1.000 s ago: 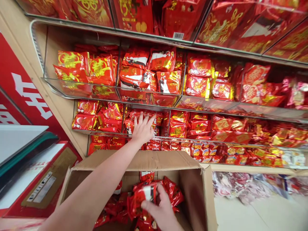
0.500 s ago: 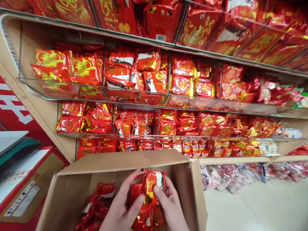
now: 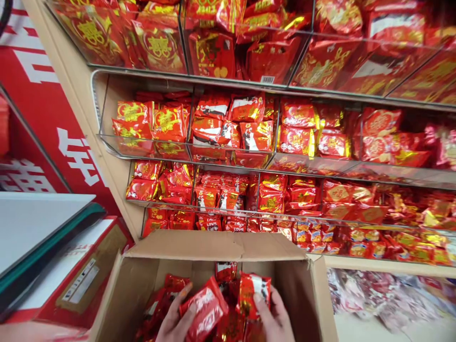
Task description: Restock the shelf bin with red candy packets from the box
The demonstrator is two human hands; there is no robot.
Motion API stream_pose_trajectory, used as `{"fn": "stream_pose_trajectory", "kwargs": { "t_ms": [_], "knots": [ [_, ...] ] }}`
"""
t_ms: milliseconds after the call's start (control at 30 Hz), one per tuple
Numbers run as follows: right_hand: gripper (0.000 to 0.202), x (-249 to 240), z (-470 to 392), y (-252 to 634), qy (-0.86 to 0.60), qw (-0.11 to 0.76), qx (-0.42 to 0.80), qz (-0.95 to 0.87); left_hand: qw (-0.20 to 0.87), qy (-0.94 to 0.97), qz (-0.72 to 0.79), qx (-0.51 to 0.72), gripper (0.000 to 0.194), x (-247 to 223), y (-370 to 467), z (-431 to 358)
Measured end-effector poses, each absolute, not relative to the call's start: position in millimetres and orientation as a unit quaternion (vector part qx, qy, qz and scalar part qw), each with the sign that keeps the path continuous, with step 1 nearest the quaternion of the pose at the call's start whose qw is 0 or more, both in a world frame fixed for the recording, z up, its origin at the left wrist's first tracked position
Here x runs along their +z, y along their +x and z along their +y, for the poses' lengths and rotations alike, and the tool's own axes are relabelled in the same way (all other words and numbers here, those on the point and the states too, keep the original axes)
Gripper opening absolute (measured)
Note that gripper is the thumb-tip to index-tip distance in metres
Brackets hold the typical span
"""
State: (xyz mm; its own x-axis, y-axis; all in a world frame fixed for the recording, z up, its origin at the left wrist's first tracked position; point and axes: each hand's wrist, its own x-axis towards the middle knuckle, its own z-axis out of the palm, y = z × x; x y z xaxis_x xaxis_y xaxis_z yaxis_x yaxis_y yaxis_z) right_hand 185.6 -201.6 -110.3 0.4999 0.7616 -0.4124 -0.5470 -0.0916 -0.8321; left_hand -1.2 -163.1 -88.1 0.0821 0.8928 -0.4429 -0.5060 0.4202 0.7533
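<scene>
Both my hands are inside an open cardboard box (image 3: 213, 244) that holds a pile of shiny red packets (image 3: 156, 304). My left hand (image 3: 176, 318) grips a red packet with pale print (image 3: 204, 308) between thumb and fingers, tilted over the pile. In my right hand (image 3: 272, 313) is a smaller red packet with gold and a white-and-black patch (image 3: 253, 292), pinched near its right edge. The two held packets are apart, with more packets showing below and between them. What the packets contain cannot be seen.
Beyond the box rises a wooden shelf unit (image 3: 117, 190) with clear-fronted compartments full of red packets (image 3: 256, 135). A stack of boxes with a white top (image 3: 42, 228) stands close on the left. Clear plastic bags (image 3: 388, 294) lie at the right below the shelf.
My hands have moved apart, each now with a separate packet, where before they were close together around bunched packets. The view has shifted left and up.
</scene>
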Motion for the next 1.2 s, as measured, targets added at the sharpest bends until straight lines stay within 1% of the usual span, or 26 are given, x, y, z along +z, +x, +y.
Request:
{"fn": "stream_pose_trajectory", "kwargs": {
  "t_ms": [67, 167, 400, 467, 533, 600, 667, 700, 800, 867, 900, 967, 1033, 1100, 1133, 1200],
  "knots": [
    [0.059, -95, -209, 200, -0.511, 0.648, 0.553, -0.11, 0.745, 0.181, 0.436, 0.471, 0.049, -74, 1, -163],
    [0.062, -81, -218, 205, -0.461, 0.641, 0.603, -0.115, 0.756, 0.179, 0.424, 0.465, 0.049, -63, 7, -166],
    [0.044, -74, -221, 200, -0.436, 0.654, 0.604, -0.134, 0.768, 0.193, 0.395, 0.466, 0.038, -66, 9, -167],
    [0.041, -74, -218, 200, -0.418, 0.655, 0.617, -0.124, 0.779, 0.19, 0.373, 0.467, 0.038, -62, 9, -167],
    [0.037, -74, -216, 198, -0.378, 0.658, 0.645, -0.088, 0.773, 0.192, 0.374, 0.475, 0.033, -57, 10, -169],
    [0.031, -73, -215, 194, -0.328, 0.656, 0.679, -0.033, 0.737, 0.255, 0.406, 0.477, 0.022, -53, 11, -171],
    [0.026, -71, -213, 189, -0.294, 0.646, 0.704, 0.005, 0.664, 0.396, 0.429, 0.467, 0.013, -52, 12, -174],
    [0.025, -70, -212, 186, -0.285, 0.639, 0.714, 0.012, 0.619, 0.479, 0.427, 0.452, 0.014, -52, 13, -175],
    [0.026, -70, -209, 180, -0.262, 0.62, 0.739, 0.02, 0.49, 0.655, 0.397, 0.416, 0.027, -54, 15, -178],
    [0.026, -71, -206, 178, -0.245, 0.614, 0.75, 0.032, 0.443, 0.702, 0.386, 0.403, 0.032, -56, 15, -179],
    [0.025, -73, -206, 178, -0.238, 0.614, 0.751, 0.037, 0.44, 0.712, 0.38, 0.395, 0.033, -56, 15, -180],
    [0.026, -76, -205, 178, -0.238, 0.615, 0.751, 0.042, 0.469, 0.717, 0.357, 0.372, 0.041, -56, 14, -181],
    [0.027, -79, -205, 178, -0.243, 0.613, 0.751, 0.043, 0.527, 0.679, 0.347, 0.375, 0.046, -58, 16, -183],
    [0.027, -82, -206, 178, -0.248, 0.609, 0.752, 0.044, 0.583, 0.573, 0.389, 0.425, 0.044, -60, 21, -184],
    [0.027, -84, -206, 177, -0.251, 0.609, 0.752, 0.042, 0.608, 0.501, 0.421, 0.451, 0.047, -61, 23, -184],
    [0.027, -89, -207, 174, -0.265, 0.619, 0.738, 0.037, 0.671, 0.372, 0.453, 0.455, 0.061, -64, 28, -184]
  ]
}}
